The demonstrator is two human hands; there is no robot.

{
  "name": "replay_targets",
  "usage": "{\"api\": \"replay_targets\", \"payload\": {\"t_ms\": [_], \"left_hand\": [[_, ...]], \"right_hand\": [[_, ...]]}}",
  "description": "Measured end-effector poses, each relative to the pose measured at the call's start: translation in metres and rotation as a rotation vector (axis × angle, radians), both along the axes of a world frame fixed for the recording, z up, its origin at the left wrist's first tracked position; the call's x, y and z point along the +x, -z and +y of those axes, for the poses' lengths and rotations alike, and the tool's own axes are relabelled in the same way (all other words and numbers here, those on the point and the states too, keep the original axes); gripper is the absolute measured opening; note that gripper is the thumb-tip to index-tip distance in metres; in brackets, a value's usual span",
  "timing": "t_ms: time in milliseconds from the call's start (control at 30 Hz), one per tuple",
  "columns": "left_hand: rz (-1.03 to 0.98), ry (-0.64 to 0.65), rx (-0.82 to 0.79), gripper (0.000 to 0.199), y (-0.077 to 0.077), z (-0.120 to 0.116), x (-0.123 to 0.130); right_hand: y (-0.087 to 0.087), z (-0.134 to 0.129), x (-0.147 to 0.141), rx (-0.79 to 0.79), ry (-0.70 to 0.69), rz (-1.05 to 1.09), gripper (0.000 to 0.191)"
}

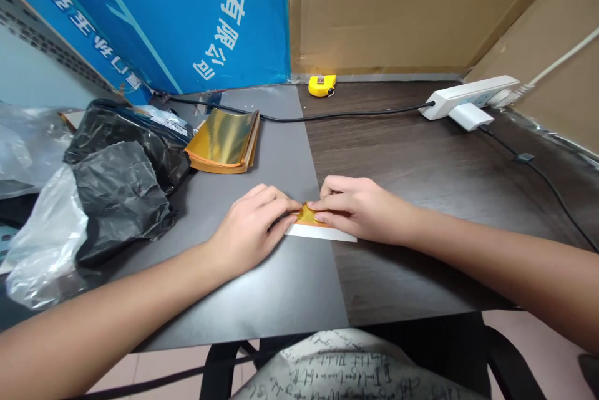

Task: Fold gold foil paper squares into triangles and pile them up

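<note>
Past printed cloth (344,365), pinching gold film (307,215) in nearly closed fingers of left hand (250,223) and right hand (362,209). Probably flattening, so needs even pressure next.

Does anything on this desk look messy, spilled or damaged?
The plastic bags look messy, lying crumpled in a heap at the far left. To their right, the gold stack is curled, with its edges out of line. I see no spill or clear breakage.

Paper stack (223,139) left — tape measure (322,85) behind, right
</note>
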State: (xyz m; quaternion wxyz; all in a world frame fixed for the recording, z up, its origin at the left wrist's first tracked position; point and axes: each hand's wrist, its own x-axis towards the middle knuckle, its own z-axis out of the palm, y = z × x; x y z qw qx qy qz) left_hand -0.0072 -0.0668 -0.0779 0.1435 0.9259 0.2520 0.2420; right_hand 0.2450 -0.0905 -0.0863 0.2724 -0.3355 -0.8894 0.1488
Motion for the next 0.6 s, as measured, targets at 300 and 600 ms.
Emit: {"api": "replay_targets", "payload": {"t_ms": [300, 600], "left_hand": [[-0.031, 0.103, 0.056, 0.018, 0.0022, 0.0003, -0.0029], [0.060, 0.045, 0.051, 0.020, -0.0058, 0.0023, -0.0079]], "right_hand": [[-0.0033, 0.0023, -0.0003, -0.003, -0.040, -0.013, 0.028], [-0.0026, 0.0028, 0.0006, -0.033, -0.037, -0.044, 0.026]]}}
